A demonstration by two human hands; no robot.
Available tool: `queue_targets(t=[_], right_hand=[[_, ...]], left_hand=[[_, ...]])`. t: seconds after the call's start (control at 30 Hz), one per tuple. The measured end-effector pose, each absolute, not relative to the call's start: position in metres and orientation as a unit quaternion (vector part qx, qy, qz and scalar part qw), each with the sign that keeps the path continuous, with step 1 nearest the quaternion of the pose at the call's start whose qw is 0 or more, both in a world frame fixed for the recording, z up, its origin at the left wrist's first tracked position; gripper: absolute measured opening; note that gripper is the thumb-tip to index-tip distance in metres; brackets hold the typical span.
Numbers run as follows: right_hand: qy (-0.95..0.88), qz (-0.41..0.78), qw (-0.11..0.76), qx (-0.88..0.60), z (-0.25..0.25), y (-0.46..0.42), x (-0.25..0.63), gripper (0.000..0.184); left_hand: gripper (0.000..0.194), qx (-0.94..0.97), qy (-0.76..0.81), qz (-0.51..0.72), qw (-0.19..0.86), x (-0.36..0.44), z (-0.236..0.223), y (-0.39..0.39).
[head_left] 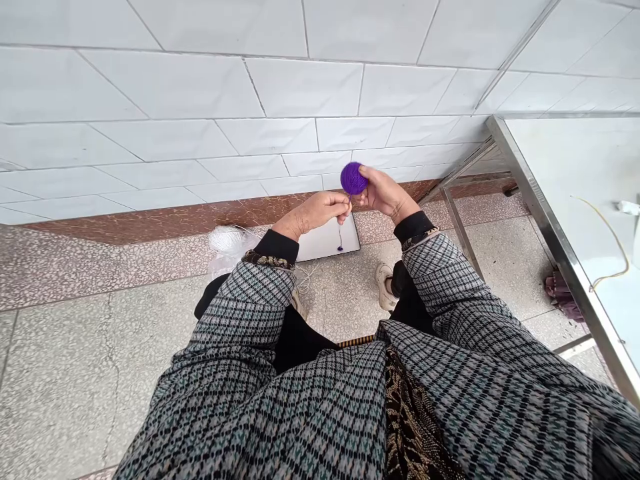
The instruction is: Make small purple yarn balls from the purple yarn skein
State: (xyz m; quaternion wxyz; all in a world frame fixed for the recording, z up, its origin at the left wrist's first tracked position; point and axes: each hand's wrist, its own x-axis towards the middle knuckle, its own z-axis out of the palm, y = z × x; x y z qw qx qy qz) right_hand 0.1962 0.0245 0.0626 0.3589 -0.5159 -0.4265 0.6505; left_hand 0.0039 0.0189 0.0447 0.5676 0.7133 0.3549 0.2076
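Observation:
A round ball of purple yarn (pixel 353 179) is gripped in my right hand (pixel 384 193), with the thumb across its right side. Just to the left and slightly lower, my left hand (pixel 323 212) pinches the purple strand that comes off the ball. Below those fingertips the strand hangs down to a small dark purple tuft (pixel 341 249). Behind the tuft, on the floor, lies a shallow white box or lid (pixel 320 241), partly covered by my left hand and wrist.
White cord in clear plastic (pixel 227 241) lies on the floor at left, with loose loops near my shoe. A metal-framed table (pixel 545 207) stands at right, a yellow cord (pixel 623 257) on its top. The tiled wall (pixel 215 87) rises in front.

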Motion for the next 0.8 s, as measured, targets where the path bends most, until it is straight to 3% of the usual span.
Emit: queue_targets(t=[0.1,0.2,0.4,0.5,0.63,0.8], right_hand=[[-0.459,0.668,0.373,-0.452,0.075,0.016,0.198,0.041],[-0.509,0.667,0.321,-0.438,0.088,0.008,0.203,0.043],[-0.626,0.636,0.150,-0.426,0.101,0.006,0.213,0.027],[-0.652,0.558,0.093,-0.505,0.091,0.013,0.211,0.025],[-0.573,0.503,0.225,-0.606,0.077,0.021,0.202,0.024],[-0.473,0.609,0.381,-0.510,0.087,0.016,0.190,0.021]], left_hand=[[0.027,0.731,0.345,0.213,0.549,0.000,0.049,0.019],[0.023,0.732,0.366,0.220,0.531,-0.005,0.051,0.020],[0.019,0.711,0.433,0.238,0.500,-0.012,0.063,0.020],[0.020,0.715,0.417,0.229,0.512,-0.012,0.070,0.017],[0.022,0.722,0.412,0.230,0.506,-0.010,0.073,0.013],[0.019,0.727,0.391,0.218,0.521,-0.008,0.068,0.011]])
